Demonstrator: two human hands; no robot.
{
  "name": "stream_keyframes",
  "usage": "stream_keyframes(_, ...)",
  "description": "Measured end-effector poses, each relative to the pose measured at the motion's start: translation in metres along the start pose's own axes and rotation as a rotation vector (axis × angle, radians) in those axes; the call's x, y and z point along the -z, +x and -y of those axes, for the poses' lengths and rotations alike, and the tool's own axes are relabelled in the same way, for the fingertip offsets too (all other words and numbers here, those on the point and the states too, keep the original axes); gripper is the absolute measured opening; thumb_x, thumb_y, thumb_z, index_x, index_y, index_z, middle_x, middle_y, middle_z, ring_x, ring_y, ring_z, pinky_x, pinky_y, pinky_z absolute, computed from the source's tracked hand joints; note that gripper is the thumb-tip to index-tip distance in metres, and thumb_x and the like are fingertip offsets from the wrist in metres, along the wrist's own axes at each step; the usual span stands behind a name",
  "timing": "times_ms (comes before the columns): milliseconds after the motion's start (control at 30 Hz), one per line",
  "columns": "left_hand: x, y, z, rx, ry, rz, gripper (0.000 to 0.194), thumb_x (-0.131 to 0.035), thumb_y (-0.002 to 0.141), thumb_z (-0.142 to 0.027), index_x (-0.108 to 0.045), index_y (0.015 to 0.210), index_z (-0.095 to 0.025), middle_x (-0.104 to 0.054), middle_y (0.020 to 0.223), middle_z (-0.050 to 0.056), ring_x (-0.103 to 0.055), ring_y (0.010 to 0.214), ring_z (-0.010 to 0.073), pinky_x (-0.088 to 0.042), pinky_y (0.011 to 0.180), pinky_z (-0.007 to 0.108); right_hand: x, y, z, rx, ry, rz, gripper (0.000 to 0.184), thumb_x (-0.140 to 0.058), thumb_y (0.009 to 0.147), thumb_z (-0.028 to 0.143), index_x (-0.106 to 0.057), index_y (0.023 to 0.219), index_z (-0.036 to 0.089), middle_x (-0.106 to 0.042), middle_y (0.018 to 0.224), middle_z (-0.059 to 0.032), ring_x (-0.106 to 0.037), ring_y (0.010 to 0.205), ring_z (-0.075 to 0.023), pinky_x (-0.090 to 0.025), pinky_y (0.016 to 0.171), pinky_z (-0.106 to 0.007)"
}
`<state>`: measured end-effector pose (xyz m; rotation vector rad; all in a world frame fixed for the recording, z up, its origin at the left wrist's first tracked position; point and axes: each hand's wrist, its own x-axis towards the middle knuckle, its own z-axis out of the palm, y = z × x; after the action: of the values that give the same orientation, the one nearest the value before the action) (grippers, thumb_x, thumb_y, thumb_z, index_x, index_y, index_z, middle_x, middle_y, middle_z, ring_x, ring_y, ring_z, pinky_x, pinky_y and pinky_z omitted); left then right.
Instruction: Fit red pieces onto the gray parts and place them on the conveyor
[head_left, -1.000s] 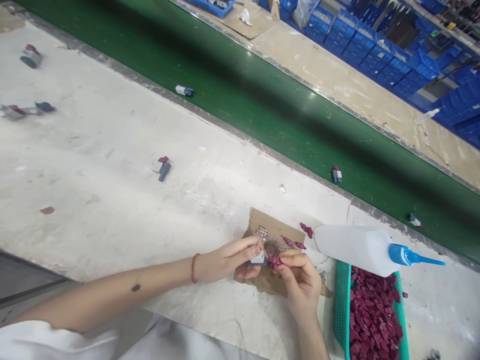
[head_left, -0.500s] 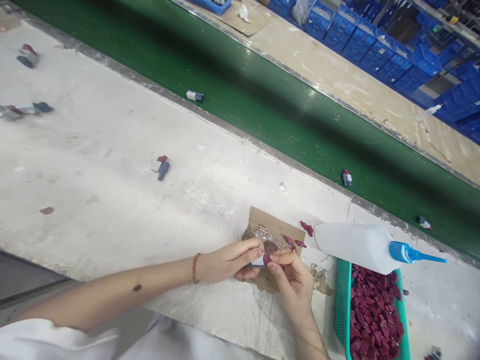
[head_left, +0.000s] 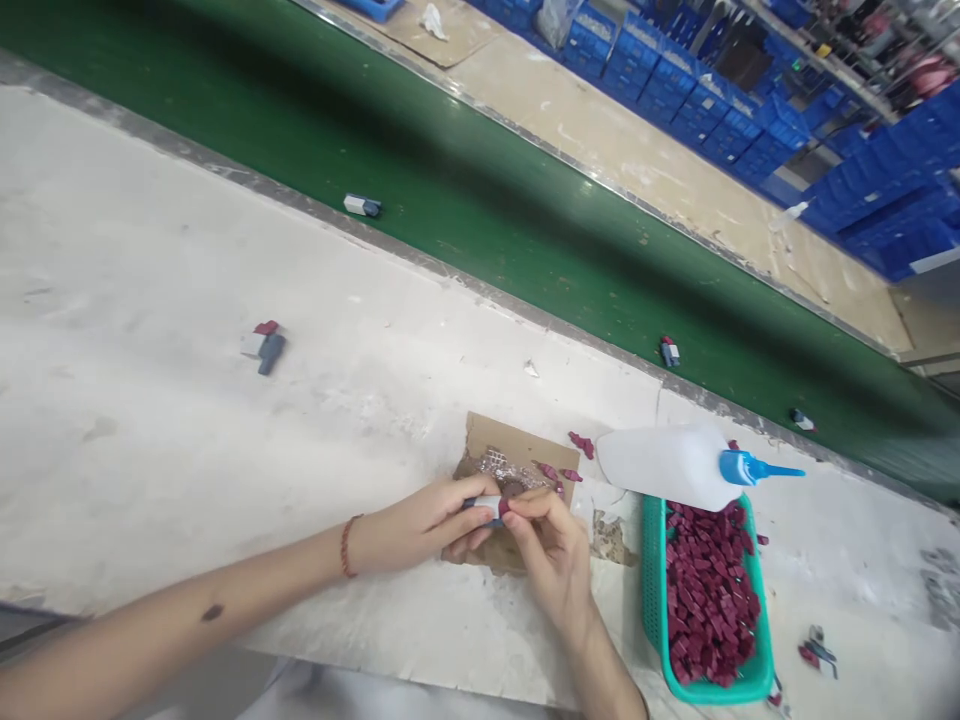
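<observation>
My left hand (head_left: 442, 522) is closed around a small white-and-blue plastic part (head_left: 486, 505). The thumb and fingertips of my right hand (head_left: 553, 560) pinch a maroon piece (head_left: 505, 508) against the right end of that part. Both hands are just above a sheet of brown cardboard (head_left: 510, 432) on the table; it has a shiny, crusted patch on it. Several loose maroon pieces (head_left: 571, 475) lie at the cardboard's right edge. My fingers hide how the two parts meet.
A white squeeze bottle (head_left: 660, 462) with a blue nozzle lies across the back of a green basket (head_left: 654, 610) of maroon pieces. Assembled parts (head_left: 264, 346) sit on the white table. Others (head_left: 363, 206) are on the green conveyor belt (head_left: 480, 235). Blue bins (head_left: 645, 60) stand beyond.
The view has swung right, so the scene sits further left and the basket shows whole. My hands stay together, and the white-and-blue part appears slightly turned between them.
</observation>
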<state>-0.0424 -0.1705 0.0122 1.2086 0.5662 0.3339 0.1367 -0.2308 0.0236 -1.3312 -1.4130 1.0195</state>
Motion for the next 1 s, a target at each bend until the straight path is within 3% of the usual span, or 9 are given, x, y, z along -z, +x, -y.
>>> stream_keyframes(200,0.002,-0.002,-0.004,-0.097,0.286,-0.012,0.035,-0.034,0.1,-0.045,-0.046,0.08,-0.02,-0.053,0.064,-0.002,-0.048,0.055,0.0126,-0.038,0.055,0.024,0.003,0.0,0.01,0.104,-0.142,0.068,0.012,-0.055,0.098,0.022,-0.064,0.089,0.021,-0.071,0.085,-0.0049,-0.067,0.079,-0.0185,-0.053,0.071,-0.029)
stream_keyframes(333,0.008,-0.002,-0.009,-0.097,0.35,0.009,0.027,-0.046,0.096,-0.042,-0.062,0.095,-0.021,-0.071,0.084,0.005,-0.065,0.073,0.019,-0.047,0.066,0.027,0.039,-0.01,0.029,0.049,-0.283,0.19,0.016,-0.053,0.1,0.027,-0.068,0.097,0.023,-0.072,0.087,-0.0035,-0.068,0.081,-0.019,-0.052,0.072,-0.029)
stream_keyframes(367,0.011,-0.002,-0.011,-0.092,0.363,-0.027,0.026,-0.049,0.095,-0.042,-0.065,0.099,-0.022,-0.073,0.092,0.006,-0.067,0.079,0.0208,-0.049,0.07,0.028,0.054,-0.017,0.033,0.022,-0.35,0.158,0.017,-0.052,0.1,0.027,-0.068,0.096,0.024,-0.072,0.087,-0.0034,-0.068,0.082,-0.0195,-0.052,0.072,-0.029)
stream_keyframes(467,0.024,0.0,-0.021,-0.056,0.372,-0.199,0.028,-0.052,0.092,-0.044,-0.064,0.107,-0.023,-0.074,0.098,0.007,-0.069,0.087,0.0235,-0.051,0.076,0.031,0.104,-0.041,0.036,-0.093,-0.623,-0.112,0.015,-0.054,0.097,0.029,-0.067,0.09,0.024,-0.07,0.088,-0.0035,-0.066,0.082,-0.0215,-0.051,0.071,-0.03)
stream_keyframes(533,0.037,0.007,-0.031,-0.031,0.374,-0.281,0.031,-0.051,0.092,-0.047,-0.061,0.106,-0.022,-0.074,0.094,0.006,-0.069,0.087,0.024,-0.051,0.077,0.032,0.133,-0.055,0.029,-0.17,-0.831,-0.21,0.015,-0.055,0.093,0.032,-0.067,0.097,0.025,-0.07,0.094,-0.0053,-0.065,0.088,-0.0256,-0.051,0.076,-0.036)
stream_keyframes(667,0.072,0.045,-0.047,-0.129,0.524,-0.416,0.033,-0.053,0.089,-0.05,-0.063,0.096,-0.02,-0.072,0.099,0.007,-0.066,0.093,0.0246,-0.05,0.082,0.033,0.166,-0.068,0.006,-0.22,-0.948,-0.027,0.023,-0.049,0.089,0.029,-0.069,0.099,0.027,-0.072,0.102,-0.0066,-0.065,0.097,-0.0296,-0.053,0.082,-0.044)
stream_keyframes(767,0.103,0.088,-0.053,-0.247,0.727,-0.603,0.032,-0.052,0.09,-0.043,-0.065,0.101,-0.016,-0.071,0.102,0.009,-0.063,0.092,0.024,-0.049,0.084,0.035,0.172,-0.066,-0.008,-0.184,-0.966,0.015,0.023,-0.049,0.089,0.031,-0.07,0.096,0.027,-0.073,0.096,-0.0063,-0.067,0.093,-0.0299,-0.055,0.079,-0.044)
stream_keyframes(867,0.133,0.125,-0.057,-0.268,0.903,-0.766,0.027,-0.05,0.091,-0.033,-0.066,0.101,-0.015,-0.069,0.106,0.012,-0.059,0.102,0.0255,-0.045,0.095,0.039,0.174,-0.062,-0.017,-0.127,-0.976,-0.005,0.021,-0.051,0.089,0.038,-0.07,0.091,0.028,-0.073,0.091,-0.0063,-0.069,0.087,-0.0298,-0.057,0.076,-0.043)
stream_keyframes(1000,0.17,0.141,-0.061,-0.243,1.007,-0.939,0.03,-0.049,0.09,-0.031,-0.066,0.108,-0.013,-0.055,0.133,0.017,-0.038,0.132,0.0319,-0.027,0.112,0.046,0.178,-0.061,-0.025,-0.09,-0.954,-0.107,0.028,-0.046,0.093,0.042,-0.068,0.085,0.027,-0.071,0.093,-0.0066,-0.07,0.086,-0.0277,-0.058,0.077,-0.039)
